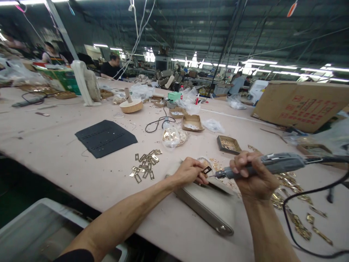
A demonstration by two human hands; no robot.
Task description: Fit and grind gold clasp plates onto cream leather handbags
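My left hand (190, 172) is closed in a pinch on a small rectangular metal buckle (206, 170), held over a long grey bag piece (209, 211) lying on the table. My right hand (252, 175) is wrapped round a grey electric rotary tool (268, 164), whose tip points left and meets the buckle. The tool's black cord (302, 193) trails off to the right. A loose pile of several gold buckles (145, 165) lies just left of my left hand.
A dark fabric panel (105, 137), a clear bag of gold parts (172, 136) and small cardboard trays (228, 144) lie further back. More gold pieces (298, 218) are scattered at right. A large cardboard box (300, 103) stands far right, a white fan (87, 85) far left. People work in the background.
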